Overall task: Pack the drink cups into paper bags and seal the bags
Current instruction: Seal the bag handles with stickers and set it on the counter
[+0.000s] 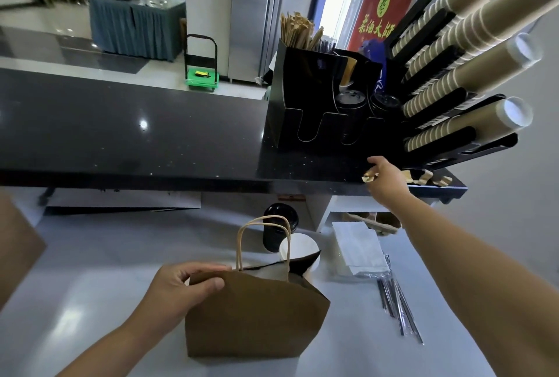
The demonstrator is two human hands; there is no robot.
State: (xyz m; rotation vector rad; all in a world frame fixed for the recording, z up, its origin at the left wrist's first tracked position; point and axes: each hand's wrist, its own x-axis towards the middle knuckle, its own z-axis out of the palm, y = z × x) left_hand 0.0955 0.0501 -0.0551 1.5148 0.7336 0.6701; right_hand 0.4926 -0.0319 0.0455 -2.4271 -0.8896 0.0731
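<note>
A brown paper bag (254, 316) with twisted handles stands on the white table, its top folded over. My left hand (181, 289) pinches the bag's upper left edge between thumb and fingers. Behind the bag stand a black lidded cup (276, 225) and a white cup (299, 248). My right hand (385, 181) reaches up to the black counter's front edge and pinches a small gold sticker (369, 178).
A black organiser (305, 110) with lids and wooden stirrers sits on the black counter (136, 134), beside racks of stacked paper cups (459, 74). Napkins (358, 248) and wrapped straws (399, 307) lie right of the bag. Another brown bag (15, 243) shows at the left edge.
</note>
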